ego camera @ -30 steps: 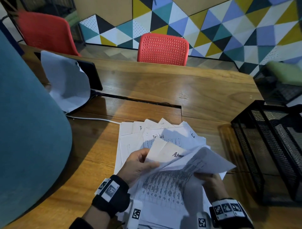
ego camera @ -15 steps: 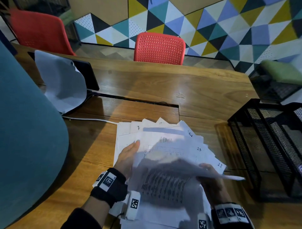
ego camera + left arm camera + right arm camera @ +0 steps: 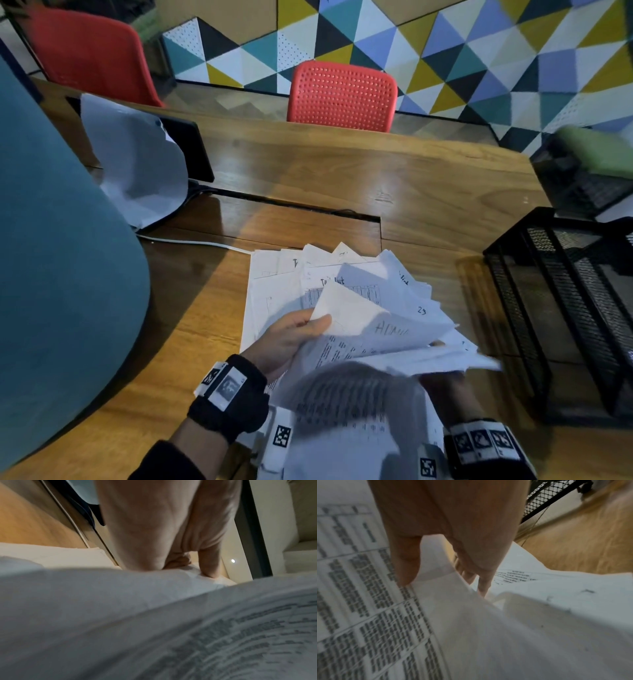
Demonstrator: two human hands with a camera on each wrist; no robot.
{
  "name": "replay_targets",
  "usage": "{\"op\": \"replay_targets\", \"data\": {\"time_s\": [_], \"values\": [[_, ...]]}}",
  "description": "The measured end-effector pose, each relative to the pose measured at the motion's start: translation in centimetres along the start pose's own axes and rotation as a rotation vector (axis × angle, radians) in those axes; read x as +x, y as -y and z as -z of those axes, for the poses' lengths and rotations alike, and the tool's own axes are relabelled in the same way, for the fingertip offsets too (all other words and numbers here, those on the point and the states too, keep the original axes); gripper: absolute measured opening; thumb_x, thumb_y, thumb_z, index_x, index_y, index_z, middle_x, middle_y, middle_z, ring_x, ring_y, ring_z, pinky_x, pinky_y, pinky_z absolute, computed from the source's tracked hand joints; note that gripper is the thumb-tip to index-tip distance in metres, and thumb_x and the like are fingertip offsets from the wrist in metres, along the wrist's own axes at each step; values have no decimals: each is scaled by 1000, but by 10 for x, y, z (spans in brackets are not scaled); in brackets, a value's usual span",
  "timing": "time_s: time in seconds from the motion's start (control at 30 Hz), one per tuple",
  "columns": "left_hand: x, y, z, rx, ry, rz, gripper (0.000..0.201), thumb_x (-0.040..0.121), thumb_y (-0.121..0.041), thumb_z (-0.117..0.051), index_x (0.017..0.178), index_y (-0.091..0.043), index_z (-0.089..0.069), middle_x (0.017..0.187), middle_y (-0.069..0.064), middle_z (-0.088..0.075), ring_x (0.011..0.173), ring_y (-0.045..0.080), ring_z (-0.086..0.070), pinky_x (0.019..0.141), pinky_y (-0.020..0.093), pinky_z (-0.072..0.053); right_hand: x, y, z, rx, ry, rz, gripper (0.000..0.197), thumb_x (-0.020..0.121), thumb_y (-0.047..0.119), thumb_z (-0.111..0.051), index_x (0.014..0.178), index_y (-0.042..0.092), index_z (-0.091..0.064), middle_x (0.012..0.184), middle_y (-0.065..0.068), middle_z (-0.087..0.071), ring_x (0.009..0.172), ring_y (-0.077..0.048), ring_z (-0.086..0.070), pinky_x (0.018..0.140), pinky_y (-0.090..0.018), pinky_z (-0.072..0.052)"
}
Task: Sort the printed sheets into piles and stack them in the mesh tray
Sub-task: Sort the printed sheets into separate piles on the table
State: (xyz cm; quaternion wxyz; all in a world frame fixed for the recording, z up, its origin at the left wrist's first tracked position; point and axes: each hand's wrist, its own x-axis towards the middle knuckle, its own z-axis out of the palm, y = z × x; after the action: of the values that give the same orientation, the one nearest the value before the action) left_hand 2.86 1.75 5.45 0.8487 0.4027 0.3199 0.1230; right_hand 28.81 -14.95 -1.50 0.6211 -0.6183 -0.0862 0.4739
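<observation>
You are leafing through a loose fan of printed sheets [image 3: 342, 284] on the near middle of a wooden table [image 3: 308, 171], the fan spreading from your wrists toward the far right, its long edges running away from you and its corners splaying rightward. Your left hand [image 3: 291, 339] is pinching the left edge of a lifted white sheet [image 3: 370, 322] between thumb and curled fingers; that sheet is tilting up, its free end pointing right and bearing handwriting too blurred to read. Your right hand [image 3: 445, 383], largely hidden under paper in the head view, is gripping a sheet of dense printed tables [image 3: 342, 397], the thumb [image 3: 407, 566] on top and the fingers beneath, as the right wrist view shows. The sheets overlap too much to count; at least half a dozen corners are showing. One black mesh tray [image 3: 565, 308] is standing at the right, just beside the fan, its long axis running near to far. Two red chairs [image 3: 342, 96] are standing beyond the table's far edge. One more white paper [image 3: 137, 164] is draping over a dark screen at the far left.
</observation>
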Motion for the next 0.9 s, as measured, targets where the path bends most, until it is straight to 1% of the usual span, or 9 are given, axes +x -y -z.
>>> {"op": "replay_targets", "data": {"time_s": [0.07, 0.17, 0.27, 0.37, 0.43, 0.53, 0.63, 0.7, 0.9], "values": [[-2, 0, -3, -47, -47, 22, 48, 99, -40, -49, 135, -9, -56, 133, 12, -63, 126, 27, -59, 113, 49, -37, -16, 11, -13, -220, 113, -2, 37, 65, 9, -76, 100, 1, -70, 95, -17, -74, 87, -26, -70, 77, -37, -54], [-3, 4, -5, -86, -119, 28, 64, 94, -63, -36, 135, -18, -55, 133, 8, -64, 125, 25, -60, 112, 49, -38, -22, 11, -21, -247, 135, -40, 26, 80, 8, -70, 104, -1, -67, 101, -23, -71, 92, -34, -67, 83, -44, -49], [-9, 10, -8, 13, -212, 36, 65, 88, -63, -44, 129, -13, -55, 125, 11, -68, 116, 30, -65, 107, 57, -43, -19, 10, -21, -173, -2, 5, 38, 79, 22, -75, 113, 10, -66, 108, -13, -72, 101, -32, -64, 87, -44, -46], [-9, 31, -10, 337, -226, 62, 83, 83, -67, -61, 147, -19, -39, 153, -3, -42, 139, 19, -42, 117, 52, -29, -21, 10, -28, -123, 28, -1, 52, 74, 21, -76, 123, 13, -60, 116, -12, -70, 104, -31, -65, 88, -44, -47], [-3, 40, -11, 455, -304, 45, 84, 87, -51, -67, 155, -23, -26, 158, -3, -31, 140, 20, -39, 114, 42, -37, -23, 8, -39, -138, 91, -18, 42, 86, 4, -62, 128, 10, -57, 118, -11, -70, 108, -31, -66, 93, -48, -50], [1, 36, -9, 411, -357, -93, 55, 98, -19, -59, 148, -27, -40, 147, -2, -50, 113, 10, -61, 83, 20, -56, -23, 14, -55, -191, 72, -14, 35, 92, 19, -61, 127, 14, -59, 118, -2, -69, 110, -22, -65, 97, -45, -48], [-17, 10, 20, 275, -553, -131, 32, 96, -17, -62, 127, -19, -54, 129, -6, -61, 113, 18, -62, 90, 39, -56, -17, 20, -59, -360, -73, 90, 24, 94, 29, -59, 112, 14, -62, 111, -4, -67, 103, -22, -62, 87, -34, -49], [-34, -2, 64, 379, -731, -172, 19, 93, -9, -65, 110, -17, -64, 114, 9, -71, 105, 35, -68, 87, 51, -55, -9, 18, -50, -668, -200, 183, 31, 89, 31, -65, 112, 10, -60, 114, -9, -64, 102, -24, -61, 85, -33, -47], [-61, 9, 151, 992, -1112, 310, 36, 93, -7, -52, 128, -1, -53, 125, 27, -61, 114, 43, -59, 99, 46, -46, 4, -1, -46, -1287, -229, 82, 86, 67, 60, -75, 125, 3, -49, 118, -14, -55, 112, -29, -52, 98, -43, -45]]}}
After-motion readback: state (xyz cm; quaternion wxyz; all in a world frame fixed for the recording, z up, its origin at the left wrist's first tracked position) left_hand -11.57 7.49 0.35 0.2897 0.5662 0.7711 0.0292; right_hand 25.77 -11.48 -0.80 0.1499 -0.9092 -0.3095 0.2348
